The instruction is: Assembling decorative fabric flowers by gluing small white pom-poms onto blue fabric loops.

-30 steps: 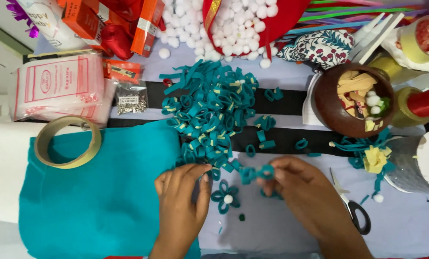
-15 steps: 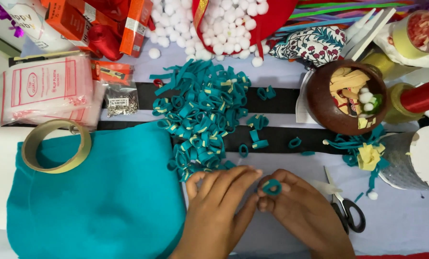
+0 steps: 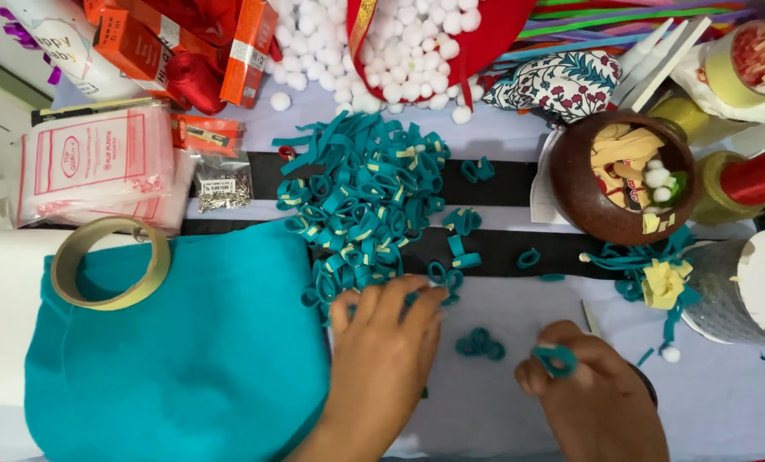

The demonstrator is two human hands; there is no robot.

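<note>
Head view. My left hand [image 3: 382,359] lies palm down on the table [image 3: 485,411], fingers spread and open, fingertips touching the near edge of the pile of teal felt loops [image 3: 361,214]. It grips nothing that I can see.

My right hand [image 3: 601,398] is closed around one teal felt loop [image 3: 556,359], pinched between thumb and forefinger, held just above the table. A small cluster of joined teal loops [image 3: 480,344] lies on the table between the two hands, touching neither.

The pile sits across two black strips [image 3: 502,248] running left to right. A sheet of teal felt [image 3: 186,359] covers the near left; a ring of tan tape [image 3: 109,261] rests on its far corner. My left wrist overlaps the sheet's right edge.

Right of the pile: a brown bowl [image 3: 571,192] holding wooden sticks and white pompoms, with teal scraps [image 3: 648,261] and a yellow piece just beside it. White pompoms [image 3: 382,43] are heaped at the far edge. A scissor handle shows under my right hand, mostly hidden.
</note>
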